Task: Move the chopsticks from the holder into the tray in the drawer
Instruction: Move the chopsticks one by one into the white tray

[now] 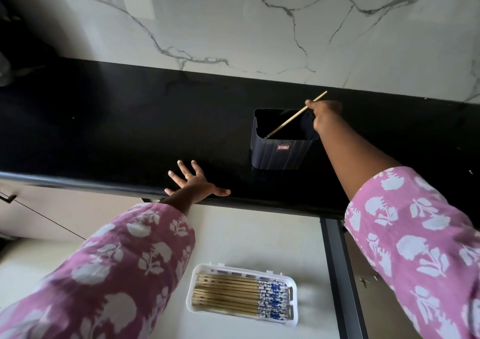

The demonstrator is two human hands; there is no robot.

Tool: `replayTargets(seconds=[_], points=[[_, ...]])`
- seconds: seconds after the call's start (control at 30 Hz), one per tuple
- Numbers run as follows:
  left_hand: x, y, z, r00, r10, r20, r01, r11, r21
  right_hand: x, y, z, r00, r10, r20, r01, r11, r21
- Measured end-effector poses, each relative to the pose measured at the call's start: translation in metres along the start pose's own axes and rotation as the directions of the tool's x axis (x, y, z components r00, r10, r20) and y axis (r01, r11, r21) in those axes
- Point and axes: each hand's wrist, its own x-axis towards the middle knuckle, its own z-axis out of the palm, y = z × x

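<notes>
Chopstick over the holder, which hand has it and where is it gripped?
The right hand pinches the chopstick near its upper end. The left hand holds nothing.

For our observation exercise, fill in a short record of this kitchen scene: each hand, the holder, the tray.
right hand: pinching one chopstick, its lower end inside the holder
left hand: spread flat on the black counter, empty
holder: dark, upright on the counter
tray: white, in the open drawer, with chopsticks lying side by side
</notes>
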Motion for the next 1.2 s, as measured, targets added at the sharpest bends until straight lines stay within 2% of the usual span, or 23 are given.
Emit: replayTargets(seconds=[0.13, 0.33, 0.43, 0.6, 0.87, 0.97, 1.1, 1.2], points=[[0.001, 0.000, 0.001, 1.000, -0.001, -0.003, 0.001, 1.000, -0.002, -0.012, 0.005, 0.006, 0.979, -0.197, 0.053, 0.201, 0.975, -0.097], [0.003, -0.001, 0.002, 1.000, 0.005, -0.005, -0.005, 1.000, -0.003, -0.021, 0.018, 0.013, 0.938, -0.306, 0.166, 0.338, 0.912, -0.233], [0.005, -0.002, 0.002, 1.000, 0.007, 0.000, -0.007, 1.000, 0.003, -0.026, 0.015, 0.012, 0.920, -0.354, 0.166, 0.384, 0.898, -0.213], [0.006, -0.004, 0.001, 1.000, 0.021, 0.010, -0.021, 1.000, 0.012, -0.037, -0.002, -0.002, 0.883, -0.462, 0.082, 0.468, 0.863, -0.188], [-0.012, 0.001, -0.007, 0.999, 0.027, 0.025, -0.028, 0.999, 0.029, -0.087, -0.045, -0.045, 0.726, -0.686, -0.038, 0.684, 0.727, -0.054], [-0.014, -0.001, -0.009, 0.997, 0.065, 0.042, -0.065, 0.998, 0.010, -0.112, -0.057, -0.054, 0.720, -0.692, -0.047, 0.694, 0.717, 0.065], [-0.019, -0.002, -0.010, 0.998, 0.066, 0.025, -0.066, 0.998, 0.019, -0.148, -0.054, -0.053, 0.690, -0.722, 0.051, 0.712, 0.689, 0.136], [-0.020, -0.001, -0.010, 0.998, 0.067, 0.024, -0.067, 0.998, 0.021, -0.170, -0.025, -0.038, 0.651, -0.718, 0.244, 0.731, 0.681, 0.053]])
